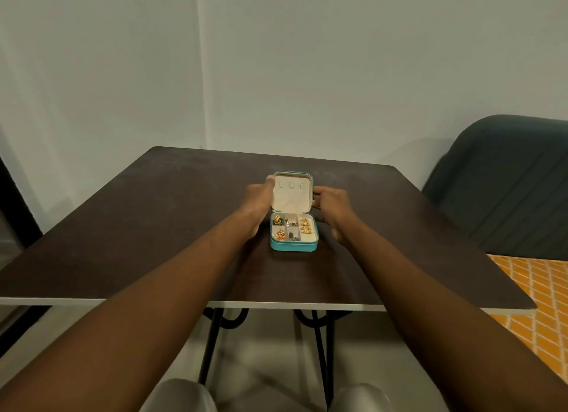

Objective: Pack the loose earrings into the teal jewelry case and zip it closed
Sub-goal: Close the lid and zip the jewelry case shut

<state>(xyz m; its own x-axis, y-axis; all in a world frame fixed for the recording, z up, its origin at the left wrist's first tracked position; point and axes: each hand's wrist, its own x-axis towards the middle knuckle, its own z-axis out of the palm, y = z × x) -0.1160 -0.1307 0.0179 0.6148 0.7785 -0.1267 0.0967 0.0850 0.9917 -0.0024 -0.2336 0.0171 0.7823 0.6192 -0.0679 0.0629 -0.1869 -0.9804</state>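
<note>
The small square teal jewelry case [293, 246] with a cream lining sits open near the middle of the dark brown worktop [147, 227]. Its cream-lined lid [291, 198] stands upright behind the divided base. The gold and silver-toned earrings [307, 226] lie in the base's compartments. No loose piece shows on the worktop around the case, so packing looks finished and the step in hand is closing.

The left hand [259, 202] is at the left of the case and holds the lid's left edge, with one fingertip on its upper left corner. The right hand [331, 208] is at the right of the case, its fingers [318, 193] lightly bent and touching the lid's right edge. Whether they pinch the edge or only rest against it I cannot tell.

The next move probably calls for folding the lid forward and down squarely onto the base, with nothing standing above the dividers to catch it. One hand should then steady the case while the other finds the zip pull, which is not visible here, and runs it round.

To the right of the case, past the worktop's edge, stands a dark grey upholstered chair [507, 184].
</note>
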